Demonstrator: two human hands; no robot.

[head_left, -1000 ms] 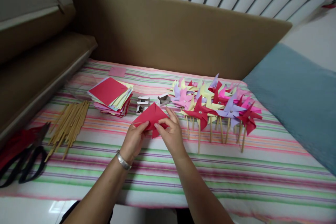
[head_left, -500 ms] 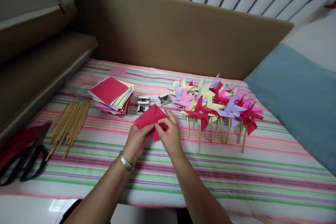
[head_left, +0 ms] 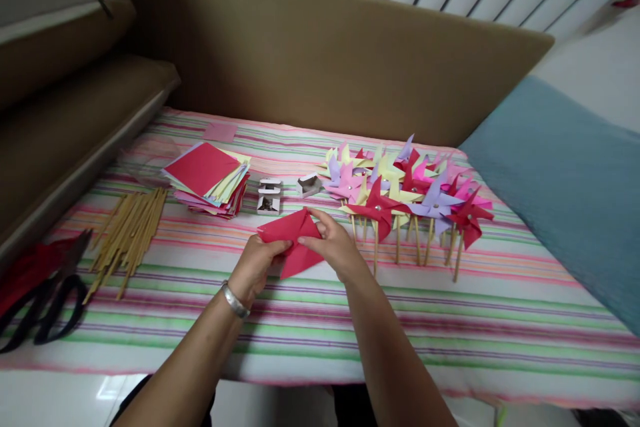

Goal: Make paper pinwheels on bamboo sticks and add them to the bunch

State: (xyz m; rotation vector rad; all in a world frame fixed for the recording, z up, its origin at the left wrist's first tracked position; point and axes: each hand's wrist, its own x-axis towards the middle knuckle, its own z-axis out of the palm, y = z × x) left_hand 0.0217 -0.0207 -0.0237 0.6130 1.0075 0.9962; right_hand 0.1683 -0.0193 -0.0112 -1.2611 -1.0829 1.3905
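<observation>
A red sheet of paper (head_left: pixel 295 233), cut and partly folded over, is held between both hands above the striped cloth. My left hand (head_left: pixel 260 259) pinches its left part, thumb on top. At its right side my right hand (head_left: pixel 334 241) grips with the thumb on the face and the fingers behind the upper edge. Just beyond the paper stand a small open box with tiny dark items in it (head_left: pixel 269 197) and a second small box (head_left: pixel 309 185). To the left lies a stack of coloured paper squares (head_left: pixel 205 177).
Finished paper pinwheels on sticks (head_left: pixel 400 193) lie in a cluster on the right. Wooden sticks (head_left: pixel 127 237) and black-handled scissors (head_left: pixel 53 307) are on the left. A brown board (head_left: pixel 325 60) stands along the back; brown cushions (head_left: pixel 80 127) are piled at the left.
My right hand has shifted right and its thumb now presses the paper's middle. The red paper has turned slightly, its lower point swinging left. The whole view has moved a little.
</observation>
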